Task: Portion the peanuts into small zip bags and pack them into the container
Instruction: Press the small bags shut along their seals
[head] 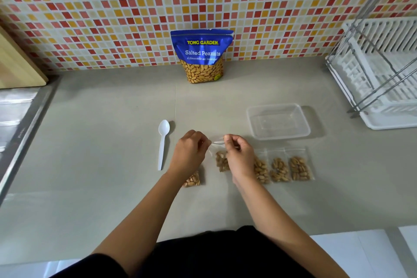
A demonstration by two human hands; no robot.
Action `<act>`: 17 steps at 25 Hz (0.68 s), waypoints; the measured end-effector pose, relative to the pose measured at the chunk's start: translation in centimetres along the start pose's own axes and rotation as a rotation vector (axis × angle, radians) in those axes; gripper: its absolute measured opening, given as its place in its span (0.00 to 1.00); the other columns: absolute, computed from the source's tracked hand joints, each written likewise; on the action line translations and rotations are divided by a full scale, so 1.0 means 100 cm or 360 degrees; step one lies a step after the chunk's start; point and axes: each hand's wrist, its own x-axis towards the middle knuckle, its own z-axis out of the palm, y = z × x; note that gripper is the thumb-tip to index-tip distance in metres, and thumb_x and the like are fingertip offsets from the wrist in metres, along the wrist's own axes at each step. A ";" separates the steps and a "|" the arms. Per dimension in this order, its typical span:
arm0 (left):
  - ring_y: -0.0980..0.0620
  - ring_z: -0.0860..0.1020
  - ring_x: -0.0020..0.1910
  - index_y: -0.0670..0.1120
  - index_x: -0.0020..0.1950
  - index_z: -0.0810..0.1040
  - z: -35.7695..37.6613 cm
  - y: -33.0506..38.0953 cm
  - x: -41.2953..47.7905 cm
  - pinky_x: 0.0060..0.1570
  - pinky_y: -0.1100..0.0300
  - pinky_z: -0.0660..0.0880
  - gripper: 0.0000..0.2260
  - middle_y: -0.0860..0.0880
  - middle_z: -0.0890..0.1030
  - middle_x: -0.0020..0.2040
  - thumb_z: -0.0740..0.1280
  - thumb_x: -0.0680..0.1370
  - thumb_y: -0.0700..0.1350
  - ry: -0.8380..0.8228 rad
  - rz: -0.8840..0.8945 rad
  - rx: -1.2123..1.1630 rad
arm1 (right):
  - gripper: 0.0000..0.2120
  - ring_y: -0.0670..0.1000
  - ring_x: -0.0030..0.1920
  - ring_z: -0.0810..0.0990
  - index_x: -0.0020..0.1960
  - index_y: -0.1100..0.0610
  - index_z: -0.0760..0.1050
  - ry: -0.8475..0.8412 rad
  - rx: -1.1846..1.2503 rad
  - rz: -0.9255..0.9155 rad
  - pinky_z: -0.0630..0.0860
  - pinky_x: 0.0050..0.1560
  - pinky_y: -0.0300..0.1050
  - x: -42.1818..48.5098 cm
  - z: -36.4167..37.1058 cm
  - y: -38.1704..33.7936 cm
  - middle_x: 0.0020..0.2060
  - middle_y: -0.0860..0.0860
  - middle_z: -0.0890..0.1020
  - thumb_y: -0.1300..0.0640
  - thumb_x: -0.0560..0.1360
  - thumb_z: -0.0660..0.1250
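The grey counter [90, 142] is carrying everything here: white dish rack [383, 70] sitting far right, blue peanut pouch [202, 56] leaning on the tiled wall, clear container [278, 121] sitting empty near the rack. Left hand [191, 151] and right hand [239, 153] are both pinching the top of a small zip bag [222, 160] (peanuts inside), with filled bags [282, 168] lying just right and a white spoon [163, 142] lying left

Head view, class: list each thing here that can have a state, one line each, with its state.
Peanut pouch: upright against the tiled wall.
Container: lidless, empty.
Spoon: lying unused on the counter.
Held zip bag: filled, top pinched by left hand and right hand.
Three filled bags: lying on the counter.
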 end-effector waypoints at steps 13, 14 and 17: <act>0.51 0.77 0.34 0.44 0.49 0.72 0.006 -0.007 -0.039 0.28 0.65 0.70 0.11 0.45 0.80 0.38 0.71 0.72 0.44 -0.0251 -0.0881 -0.0374 | 0.09 0.51 0.48 0.82 0.48 0.57 0.82 -0.0192 -0.0876 -0.0089 0.71 0.46 0.38 0.005 0.000 0.027 0.45 0.51 0.85 0.52 0.74 0.68; 0.49 0.77 0.36 0.44 0.48 0.71 0.009 -0.008 -0.040 0.30 0.62 0.71 0.10 0.46 0.80 0.38 0.70 0.73 0.44 -0.0266 -0.0832 -0.0269 | 0.10 0.51 0.48 0.82 0.49 0.58 0.82 -0.0196 -0.0946 -0.0153 0.71 0.45 0.38 0.004 -0.001 0.027 0.45 0.52 0.85 0.53 0.74 0.68; 0.43 0.78 0.39 0.44 0.46 0.70 0.017 -0.010 -0.041 0.38 0.53 0.74 0.09 0.43 0.80 0.39 0.68 0.74 0.46 -0.0258 -0.0713 -0.0026 | 0.09 0.50 0.47 0.83 0.49 0.57 0.82 -0.0215 -0.1007 -0.0199 0.71 0.43 0.36 0.003 -0.003 0.028 0.45 0.52 0.85 0.52 0.73 0.69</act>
